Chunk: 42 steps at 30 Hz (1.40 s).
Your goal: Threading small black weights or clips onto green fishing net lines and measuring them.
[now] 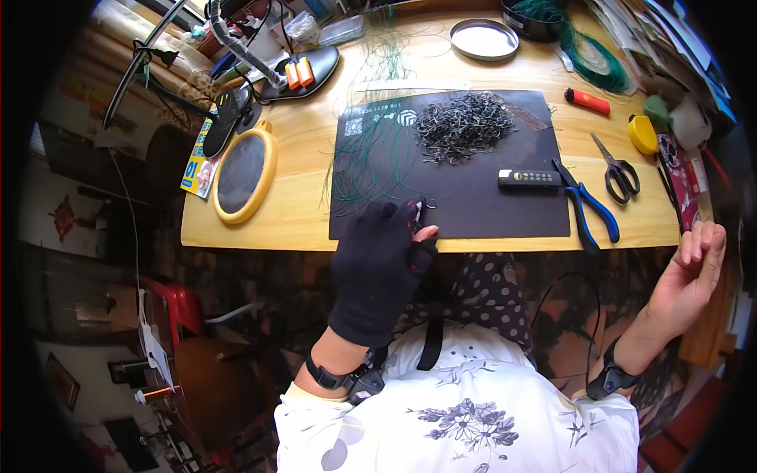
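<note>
My left hand (378,252), in a black glove with bare fingertips, is at the front edge of a dark mat (481,217). Its thumb and forefinger pinch a small dark fish hook (430,206), whose bend sticks out to the right. Thin green fishing line (371,158) lies in loose strands just beyond that hand. A heap of similar hooks (463,128) rests on the mat's far part. Out at the right, past the table's front edge, my bare right hand (688,276) is raised with its fingers pressed together. Whatever is between them is too fine to make out.
Blue-handled pliers (587,209), a black bar (530,179) and scissors (619,169) lie at the right. Beyond them are a red lighter (587,101) and yellow tape measure (643,134). A yellow-rimmed oval (246,173) lies left; a round lid (484,39) sits at the back.
</note>
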{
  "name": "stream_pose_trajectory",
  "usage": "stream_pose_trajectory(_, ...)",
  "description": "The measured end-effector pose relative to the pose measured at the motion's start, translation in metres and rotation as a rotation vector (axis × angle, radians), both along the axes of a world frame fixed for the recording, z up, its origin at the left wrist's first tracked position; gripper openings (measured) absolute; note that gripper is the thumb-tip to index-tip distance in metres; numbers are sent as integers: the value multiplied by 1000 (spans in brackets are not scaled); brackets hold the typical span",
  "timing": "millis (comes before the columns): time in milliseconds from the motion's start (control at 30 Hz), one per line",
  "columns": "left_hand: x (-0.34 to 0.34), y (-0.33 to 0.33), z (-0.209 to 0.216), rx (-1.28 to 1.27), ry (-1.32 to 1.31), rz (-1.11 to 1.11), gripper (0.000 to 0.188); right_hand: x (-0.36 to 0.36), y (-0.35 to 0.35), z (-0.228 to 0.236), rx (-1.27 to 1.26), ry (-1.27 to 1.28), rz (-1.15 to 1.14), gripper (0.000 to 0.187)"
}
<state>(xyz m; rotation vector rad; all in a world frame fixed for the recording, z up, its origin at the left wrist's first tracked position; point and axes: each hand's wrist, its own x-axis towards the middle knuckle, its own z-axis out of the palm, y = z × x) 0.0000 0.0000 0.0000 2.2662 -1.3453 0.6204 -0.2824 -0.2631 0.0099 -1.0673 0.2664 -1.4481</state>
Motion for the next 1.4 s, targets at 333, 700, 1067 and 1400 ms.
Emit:
stream_pose_trajectory(333, 5, -8, -8, -125, 109, -55, 35, 51, 50, -4, 23, 111, 112, 13)
stream_pose_trajectory(700, 23, -13, -1, -102, 394, -179, 22, 76, 94, -7, 26, 229, 278, 14)
stream_pose_trajectory(1067, 27, -10, -6, -111, 51, -230, 22, 105, 126, -14, 95, 471, 530, 7)
stream_pose_trajectory(1400, -14, 55, -3, -61, 29, -159, 25, 155, 153, -23, -378, 602, 502, 11)
